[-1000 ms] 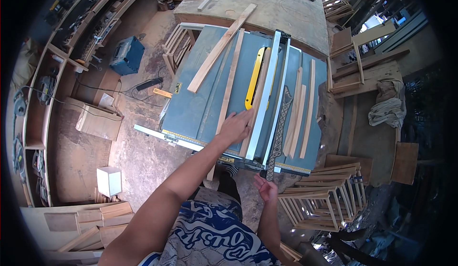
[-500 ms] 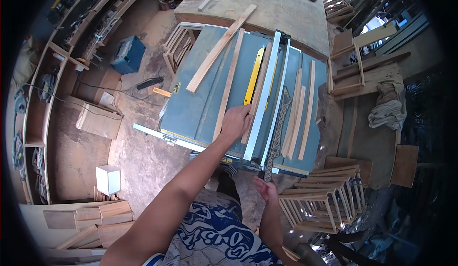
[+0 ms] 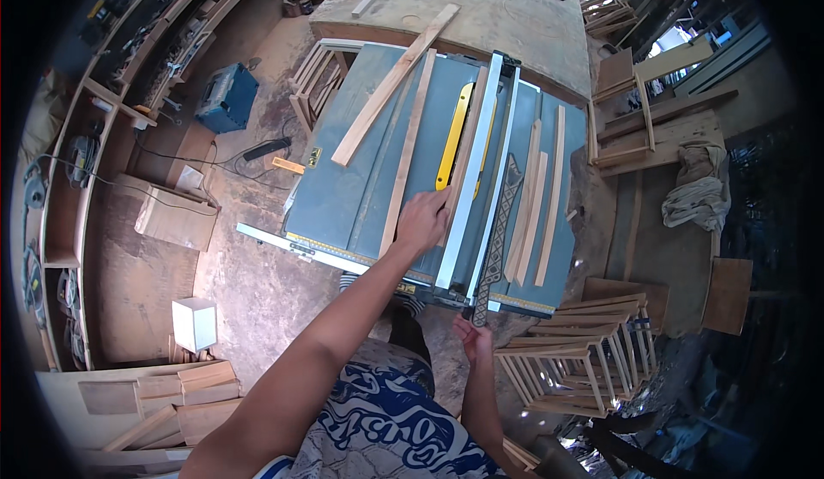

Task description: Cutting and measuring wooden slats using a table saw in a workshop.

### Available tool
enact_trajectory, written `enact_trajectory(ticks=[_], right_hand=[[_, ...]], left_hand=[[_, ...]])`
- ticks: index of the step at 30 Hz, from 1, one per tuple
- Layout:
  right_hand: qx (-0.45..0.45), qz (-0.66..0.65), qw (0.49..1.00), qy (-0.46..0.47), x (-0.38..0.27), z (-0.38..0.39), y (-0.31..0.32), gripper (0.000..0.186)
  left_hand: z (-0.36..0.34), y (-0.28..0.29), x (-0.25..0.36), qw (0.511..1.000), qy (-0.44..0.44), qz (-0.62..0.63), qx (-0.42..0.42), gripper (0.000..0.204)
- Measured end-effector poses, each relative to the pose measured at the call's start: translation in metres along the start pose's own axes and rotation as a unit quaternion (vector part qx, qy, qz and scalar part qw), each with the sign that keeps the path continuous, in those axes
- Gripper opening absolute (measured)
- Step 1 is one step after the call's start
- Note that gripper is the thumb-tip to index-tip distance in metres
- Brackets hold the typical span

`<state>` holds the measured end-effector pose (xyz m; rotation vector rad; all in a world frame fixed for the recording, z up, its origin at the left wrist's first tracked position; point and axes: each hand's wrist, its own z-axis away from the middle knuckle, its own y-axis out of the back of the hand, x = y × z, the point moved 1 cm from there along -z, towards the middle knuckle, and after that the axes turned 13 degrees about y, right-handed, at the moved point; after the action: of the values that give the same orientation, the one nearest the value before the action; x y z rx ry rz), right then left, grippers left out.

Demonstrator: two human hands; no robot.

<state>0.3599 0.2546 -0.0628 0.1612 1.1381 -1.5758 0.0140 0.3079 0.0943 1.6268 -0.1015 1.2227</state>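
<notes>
A blue-grey table saw (image 3: 343, 204) stands in front of me, with a yellow blade guard (image 3: 455, 136) and a long aluminium fence (image 3: 481, 161). My left hand (image 3: 423, 219) reaches out over the table. It presses down on the near end of a thin wood strip (image 3: 468, 148) lying between the guard and the fence. My right hand (image 3: 475, 339) is low at the saw's front edge, its fingertips at the near end of a dark patterned strip (image 3: 499, 221) that overhangs the table. Whether that hand grips the strip is unclear.
A wide plank (image 3: 395, 84) and a long slat (image 3: 408, 136) lie on the table's left part, and several slats (image 3: 541, 196) lie right of the fence. Slatted wooden frames (image 3: 584, 350) stand to the right, a blue case (image 3: 226, 97) and boxes (image 3: 176, 217) to the left, and a plywood bench (image 3: 481, 7) behind.
My left hand has slid slightly farther away along the table with the wood strip. My right hand has stayed at the front edge.
</notes>
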Motion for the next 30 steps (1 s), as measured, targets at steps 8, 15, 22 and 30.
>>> enact_trajectory(ticks=[8,15,22,30], right_hand=[[0.009,0.024,1.0,0.005,0.001,-0.001,0.007,0.037],[-0.119,-0.168,0.978,-0.023,-0.018,-0.02,0.071,0.039],[0.217,-0.146,0.95,0.17,-0.101,-0.075,0.035,0.026],[0.236,0.028,0.964,0.117,-0.095,-0.121,0.032,0.024]], left_hand=[[-0.002,-0.004,-0.001,1.0,-0.006,0.01,0.02,0.045],[-0.003,0.0,0.008,1.0,0.007,0.013,-0.022,0.046],[0.01,0.005,-0.009,0.999,-0.002,0.003,-0.046,0.055],[0.008,0.004,0.005,0.986,-0.108,-0.117,-0.042,0.057]])
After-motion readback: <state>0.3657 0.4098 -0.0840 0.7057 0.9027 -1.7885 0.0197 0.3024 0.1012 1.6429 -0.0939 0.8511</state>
